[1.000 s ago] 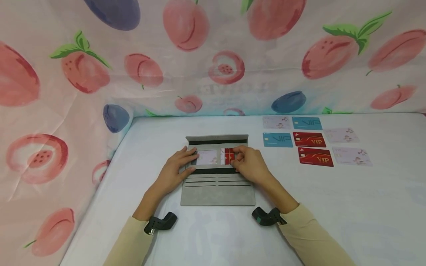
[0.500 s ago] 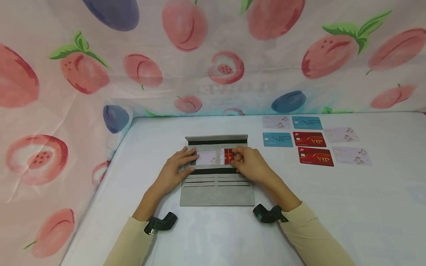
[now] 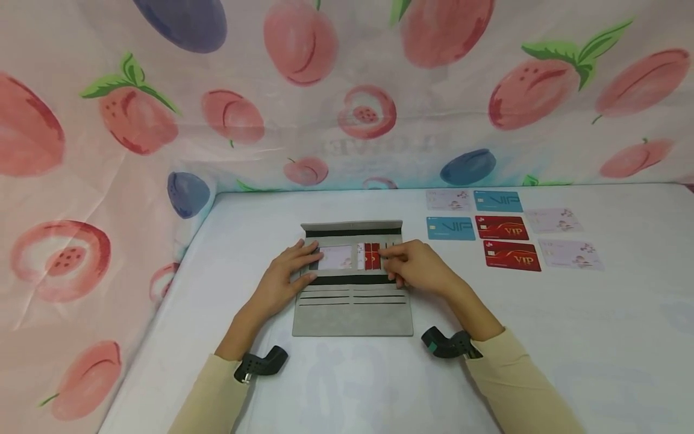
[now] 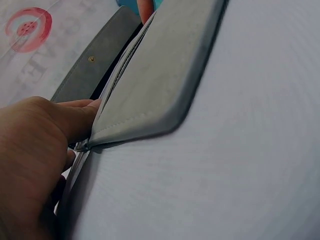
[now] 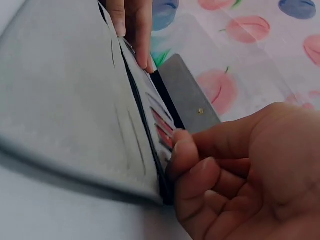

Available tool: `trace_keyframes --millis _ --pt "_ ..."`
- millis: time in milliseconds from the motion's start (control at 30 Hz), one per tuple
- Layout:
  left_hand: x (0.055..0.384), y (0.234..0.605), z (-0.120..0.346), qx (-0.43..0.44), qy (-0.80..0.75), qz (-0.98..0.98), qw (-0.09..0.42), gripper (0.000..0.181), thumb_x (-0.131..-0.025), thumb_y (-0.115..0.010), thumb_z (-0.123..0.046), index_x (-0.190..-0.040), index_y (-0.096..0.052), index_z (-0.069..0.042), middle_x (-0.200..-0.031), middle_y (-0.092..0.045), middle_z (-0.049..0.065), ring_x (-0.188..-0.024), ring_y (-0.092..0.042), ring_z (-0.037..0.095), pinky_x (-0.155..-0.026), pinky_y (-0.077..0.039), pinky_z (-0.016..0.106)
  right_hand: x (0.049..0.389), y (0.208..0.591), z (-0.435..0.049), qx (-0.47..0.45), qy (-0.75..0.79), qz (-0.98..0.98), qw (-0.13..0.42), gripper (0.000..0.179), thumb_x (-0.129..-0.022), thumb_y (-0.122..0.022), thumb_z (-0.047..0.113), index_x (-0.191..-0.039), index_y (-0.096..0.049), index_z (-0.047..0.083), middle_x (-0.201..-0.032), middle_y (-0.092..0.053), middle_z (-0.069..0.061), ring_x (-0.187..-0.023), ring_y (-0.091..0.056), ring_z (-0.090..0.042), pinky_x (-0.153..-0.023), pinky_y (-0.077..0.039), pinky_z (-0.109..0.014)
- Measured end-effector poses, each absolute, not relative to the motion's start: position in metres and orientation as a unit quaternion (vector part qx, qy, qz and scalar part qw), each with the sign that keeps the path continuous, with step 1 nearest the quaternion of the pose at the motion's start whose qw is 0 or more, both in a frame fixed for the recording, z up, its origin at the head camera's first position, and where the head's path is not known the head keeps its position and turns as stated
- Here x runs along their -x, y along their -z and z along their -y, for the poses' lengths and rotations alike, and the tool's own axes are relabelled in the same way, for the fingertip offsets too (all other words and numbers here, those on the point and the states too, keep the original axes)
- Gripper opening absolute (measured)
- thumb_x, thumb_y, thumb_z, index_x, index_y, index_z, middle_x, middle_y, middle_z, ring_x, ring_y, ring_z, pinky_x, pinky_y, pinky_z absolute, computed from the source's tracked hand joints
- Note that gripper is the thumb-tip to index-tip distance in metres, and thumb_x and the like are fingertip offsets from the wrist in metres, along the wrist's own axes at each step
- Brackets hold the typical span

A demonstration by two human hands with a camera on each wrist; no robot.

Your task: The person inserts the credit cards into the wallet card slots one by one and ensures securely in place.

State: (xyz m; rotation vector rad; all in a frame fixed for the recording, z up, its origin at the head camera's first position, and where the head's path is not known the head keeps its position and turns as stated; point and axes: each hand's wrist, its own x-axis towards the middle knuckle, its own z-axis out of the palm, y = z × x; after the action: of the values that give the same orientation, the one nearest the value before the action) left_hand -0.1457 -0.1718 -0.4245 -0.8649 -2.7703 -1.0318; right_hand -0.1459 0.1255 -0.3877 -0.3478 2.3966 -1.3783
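Note:
A grey wallet [image 3: 352, 319] lies unfolded on the white table, its snap flap [image 3: 352, 228] at the far side. Its upper panel holds a pale card in a window [image 3: 335, 257] and red cards [image 3: 371, 256] in slots. My left hand [image 3: 282, 274] rests on the wallet's left side, fingers laid over the edge of the window panel; its thumb [image 4: 82, 117] touches the edge in the left wrist view. My right hand [image 3: 420, 265] has curled fingers and pinches at the wallet's card slots beside the red cards. The right wrist view shows its fingertips [image 5: 182, 140] right there.
Several loose cards lie at the back right: blue VIP cards [image 3: 451, 228], red VIP cards [image 3: 512, 256] and pale flowered cards [image 3: 570, 254]. A fruit-patterned cloth [image 3: 303, 120] rises behind and to the left of the table [image 3: 347, 386].
My right hand has shifted slightly right, off the red cards, uncovering slots beside them; its wrist swung outward. The left hand has stayed in place.

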Motion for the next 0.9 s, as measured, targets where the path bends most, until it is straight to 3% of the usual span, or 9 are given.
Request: trace_keyframes --millis 400,733,900 --pt "0.145 0.424 0.173 0.273 0.342 0.899 0.023 0.042 -0.089 -0.068 -0.013 -0.131 -0.06 -0.007 -0.146 -0.044 0.008 -0.14 -0.025 0.031 -0.111 -0.018 0.051 0.15 0.394 -0.129 0.119 0.553 -0.801 0.194 0.035 -0.101 -0.045 0.01 -0.134 -0.052 -0.003 -0.068 -0.057 -0.01 -0.053 -0.052 -0.017 -0.049 -0.043 -0.023" --pt "0.146 0.424 0.173 0.272 0.339 0.9 0.025 0.042 -0.089 -0.068 -0.013 -0.13 -0.06 -0.007 -0.145 -0.045 0.008 -0.139 -0.027 0.031 -0.111 -0.02 0.05 0.151 0.398 -0.134 0.048 0.702 -0.649 0.289 0.042 -0.104 -0.039 0.014 -0.142 -0.039 -0.003 -0.073 -0.051 -0.006 -0.059 -0.045 -0.01 -0.049 -0.037 -0.018" --pt "0.146 0.423 0.173 0.271 0.338 0.901 0.019 0.041 -0.09 -0.067 -0.013 -0.13 -0.06 -0.007 -0.145 -0.044 0.007 -0.14 -0.026 0.031 -0.111 -0.021 0.051 0.15 0.4 -0.135 0.05 0.713 -0.63 0.304 0.044 -0.104 -0.039 0.014 -0.146 -0.035 0.001 -0.074 -0.049 -0.006 -0.061 -0.044 -0.01 -0.05 -0.036 -0.018"
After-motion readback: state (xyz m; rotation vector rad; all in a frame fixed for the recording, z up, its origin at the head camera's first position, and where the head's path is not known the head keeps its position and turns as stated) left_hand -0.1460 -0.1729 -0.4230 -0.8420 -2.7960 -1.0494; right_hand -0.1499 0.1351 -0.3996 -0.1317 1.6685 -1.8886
